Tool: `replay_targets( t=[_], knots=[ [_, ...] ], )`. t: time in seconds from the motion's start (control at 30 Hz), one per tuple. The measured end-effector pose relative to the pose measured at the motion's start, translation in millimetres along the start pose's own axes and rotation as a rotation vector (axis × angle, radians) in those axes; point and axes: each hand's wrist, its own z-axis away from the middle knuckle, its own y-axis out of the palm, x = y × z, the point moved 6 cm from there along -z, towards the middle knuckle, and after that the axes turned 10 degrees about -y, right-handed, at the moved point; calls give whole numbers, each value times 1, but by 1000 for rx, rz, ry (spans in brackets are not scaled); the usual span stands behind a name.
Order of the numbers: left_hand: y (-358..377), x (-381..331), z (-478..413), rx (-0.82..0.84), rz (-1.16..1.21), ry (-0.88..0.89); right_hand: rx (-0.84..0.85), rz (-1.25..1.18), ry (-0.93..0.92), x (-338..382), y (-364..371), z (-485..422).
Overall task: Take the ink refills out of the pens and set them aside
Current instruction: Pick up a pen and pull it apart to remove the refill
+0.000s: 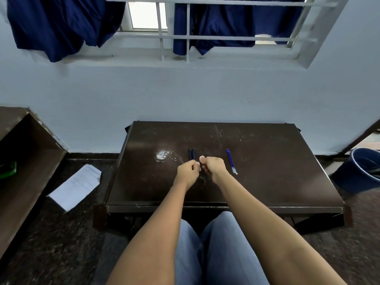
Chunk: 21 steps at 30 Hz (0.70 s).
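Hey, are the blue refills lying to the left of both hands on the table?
No, the blue refills lie on the table to the right of the right hand.

You are sitting in a plain, lived-in room, more likely a home or hostel room than a workplace. Dark blue clothes [61, 27] hang over the bars of a window [160, 44] set in a pale blue wall [185, 89]. Your desk [267, 171] is small, dark and scratched, with pens [192, 154] and refills [231, 161] on it. Papers [76, 186] lie on the speckled floor [61, 233]. A blue bucket [362, 169] stands to your right.
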Motion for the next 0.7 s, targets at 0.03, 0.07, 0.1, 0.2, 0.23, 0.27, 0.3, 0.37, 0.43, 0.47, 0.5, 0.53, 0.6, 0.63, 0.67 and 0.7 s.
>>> replay_targets(
  t=[0.03,0.07,0.1,0.2,0.23,0.27,0.3,0.37,0.43,0.47,0.5,0.53,0.6,0.63,0.67,0.7],
  knots=[
    [1,1,0,4,-12,-9,-2,-28,37,-2,0,1],
    [2,2,3,8,-30,-20,-15,-45,71,-3,0,2],
    [2,3,3,4,-49,-20,-33,-64,94,-4,0,2],
    [2,7,6,-26,-60,10,-27,-135,106,1,1,1],
    [3,8,7,-35,-47,20,-14,-158,112,4,3,2],
    [4,8,9,-40,-31,20,-4,-177,119,5,3,2],
    [6,10,9,-43,-4,18,-1,-194,125,6,3,1],
    [11,13,11,-41,41,-9,-37,-234,132,10,-1,-4],
    [14,20,10,-41,22,-44,-102,-295,150,10,-8,-12],
    [14,25,8,-49,2,-62,-130,-288,151,9,-13,-17],
    [13,31,6,-60,-6,-78,-150,-243,148,7,-17,-21],
    [12,36,4,-65,5,-103,-160,-167,137,5,-21,-26],
    [10,44,-2,-51,67,-156,-151,7,106,-3,-27,-36],
    [10,46,-5,-37,89,-177,-135,103,94,-9,-28,-41],
    [10,47,-7,-23,102,-190,-119,208,85,-15,-29,-45],
    [10,47,-9,-12,110,-189,-111,310,81,-23,-30,-49]
  ],
)
